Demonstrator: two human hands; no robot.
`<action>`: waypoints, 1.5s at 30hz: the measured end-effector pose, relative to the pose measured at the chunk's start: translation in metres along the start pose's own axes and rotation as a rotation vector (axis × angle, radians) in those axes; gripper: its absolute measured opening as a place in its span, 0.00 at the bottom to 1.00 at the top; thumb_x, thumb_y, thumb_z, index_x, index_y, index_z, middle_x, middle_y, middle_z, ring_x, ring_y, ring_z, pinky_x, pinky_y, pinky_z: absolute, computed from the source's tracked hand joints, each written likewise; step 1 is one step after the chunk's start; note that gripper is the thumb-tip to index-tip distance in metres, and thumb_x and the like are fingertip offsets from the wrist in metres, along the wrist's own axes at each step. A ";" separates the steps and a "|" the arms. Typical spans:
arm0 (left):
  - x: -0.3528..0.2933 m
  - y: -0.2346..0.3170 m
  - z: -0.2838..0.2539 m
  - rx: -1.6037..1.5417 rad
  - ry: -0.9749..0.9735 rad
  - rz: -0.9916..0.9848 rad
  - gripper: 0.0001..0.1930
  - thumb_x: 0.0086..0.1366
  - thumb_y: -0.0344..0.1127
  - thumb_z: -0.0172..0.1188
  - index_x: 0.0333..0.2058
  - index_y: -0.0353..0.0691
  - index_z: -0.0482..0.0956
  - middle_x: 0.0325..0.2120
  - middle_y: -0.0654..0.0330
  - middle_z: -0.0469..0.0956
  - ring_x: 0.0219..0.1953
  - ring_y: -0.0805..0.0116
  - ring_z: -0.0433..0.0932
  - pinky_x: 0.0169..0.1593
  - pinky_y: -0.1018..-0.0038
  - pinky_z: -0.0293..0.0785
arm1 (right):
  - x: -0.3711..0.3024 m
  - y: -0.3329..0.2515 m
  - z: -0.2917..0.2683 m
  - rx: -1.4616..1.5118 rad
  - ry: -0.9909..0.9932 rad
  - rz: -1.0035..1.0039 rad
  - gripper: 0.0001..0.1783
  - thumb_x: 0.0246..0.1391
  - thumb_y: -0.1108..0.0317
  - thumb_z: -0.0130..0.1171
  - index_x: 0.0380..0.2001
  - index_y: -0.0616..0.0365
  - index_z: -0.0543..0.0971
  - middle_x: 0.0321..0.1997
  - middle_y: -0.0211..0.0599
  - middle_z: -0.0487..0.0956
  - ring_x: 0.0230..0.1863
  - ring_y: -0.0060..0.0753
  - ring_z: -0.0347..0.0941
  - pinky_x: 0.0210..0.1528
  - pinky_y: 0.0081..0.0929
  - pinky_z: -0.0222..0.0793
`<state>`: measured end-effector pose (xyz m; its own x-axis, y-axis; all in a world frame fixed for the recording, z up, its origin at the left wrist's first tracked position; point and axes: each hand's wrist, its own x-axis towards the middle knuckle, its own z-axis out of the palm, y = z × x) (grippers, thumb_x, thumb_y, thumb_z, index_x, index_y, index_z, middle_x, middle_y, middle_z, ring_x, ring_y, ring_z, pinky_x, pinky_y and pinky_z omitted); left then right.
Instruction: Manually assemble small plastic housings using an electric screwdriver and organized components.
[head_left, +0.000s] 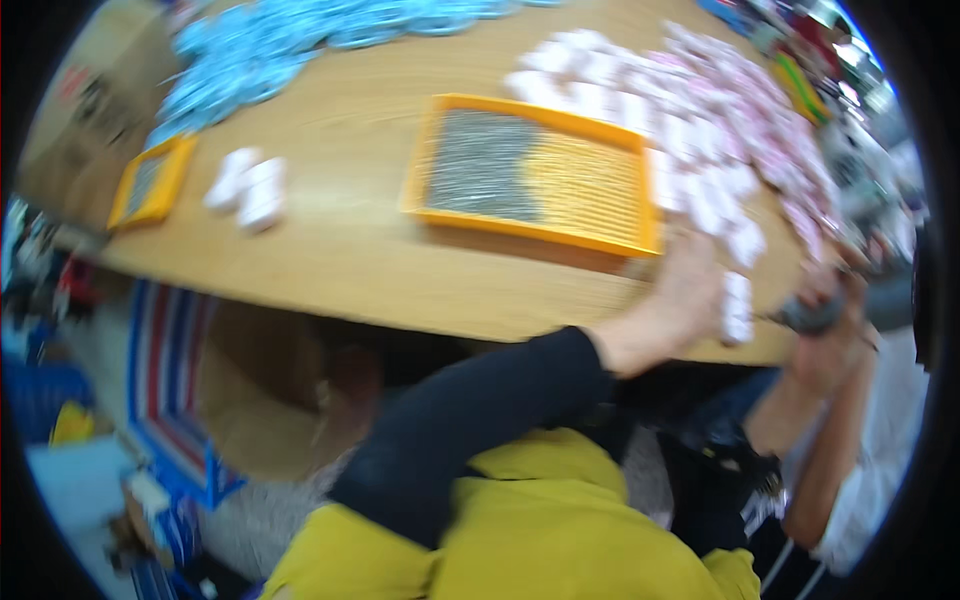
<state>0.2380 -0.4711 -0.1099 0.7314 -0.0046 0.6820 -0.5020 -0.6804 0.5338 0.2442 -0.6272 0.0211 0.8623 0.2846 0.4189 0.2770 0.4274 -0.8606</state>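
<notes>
My left hand [688, 288] is at the table's right front edge, closed against one end of a white oblong plastic piece [737, 308]; motion blurs the fingers. My right hand [832, 340] is wrapped round a grey power screwdriver [808, 315], its tip pointing left at the white piece. Whether the tip touches it is too blurred to tell. Just behind my left hand lies a shallow orange tray [530, 232]. Grey screw-like pins [482, 165] fill its left part, and yellowish ones [585, 185] fill its right part.
White pieces [600, 75] and pink bundles [755, 100] are heaped at the back right. Blue coils [260, 45] lie at the back left, near two white pieces [262, 195] and a small orange tray [170, 195]. Another person's forearm [825, 470] is close on my right. A striped bag [165, 370] stands below the table.
</notes>
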 end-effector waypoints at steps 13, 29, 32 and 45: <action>-0.126 -0.071 -0.305 0.516 0.005 -0.274 0.52 0.45 0.48 0.74 0.67 0.45 0.56 0.51 0.48 0.66 0.49 0.49 0.70 0.53 0.59 0.70 | 0.006 0.037 0.083 -0.126 -0.116 -0.010 0.27 0.60 0.56 0.59 0.53 0.66 0.69 0.26 0.29 0.68 0.27 0.19 0.61 0.32 0.19 0.58; -0.469 -0.067 -0.306 0.412 -0.160 -1.278 0.47 0.56 0.61 0.61 0.67 0.42 0.52 0.62 0.44 0.64 0.58 0.46 0.70 0.58 0.62 0.69 | -0.020 0.027 0.101 -0.027 -0.119 0.065 0.18 0.59 0.63 0.54 0.50 0.60 0.72 0.28 0.27 0.68 0.30 0.19 0.63 0.35 0.20 0.62; -0.400 -0.034 -0.306 0.367 0.343 -1.219 0.42 0.59 0.41 0.65 0.67 0.35 0.52 0.64 0.47 0.62 0.63 0.54 0.66 0.64 0.67 0.62 | -0.023 0.048 0.130 -0.006 -0.062 -0.050 0.10 0.52 0.71 0.64 0.37 0.58 0.77 0.28 0.23 0.74 0.27 0.13 0.67 0.28 0.18 0.63; -0.470 -0.151 -0.294 0.599 -0.521 -1.354 0.14 0.59 0.34 0.54 0.39 0.29 0.80 0.36 0.40 0.80 0.41 0.43 0.79 0.46 0.58 0.74 | -0.026 0.013 0.149 -0.074 0.052 0.142 0.13 0.53 0.67 0.67 0.40 0.59 0.77 0.25 0.21 0.74 0.24 0.12 0.68 0.26 0.15 0.64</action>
<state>-0.1658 -0.1512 -0.3642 0.6055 0.6700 -0.4295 0.7905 -0.5687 0.2273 0.1617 -0.5013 0.0422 0.9151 0.2925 0.2773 0.1792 0.3209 -0.9300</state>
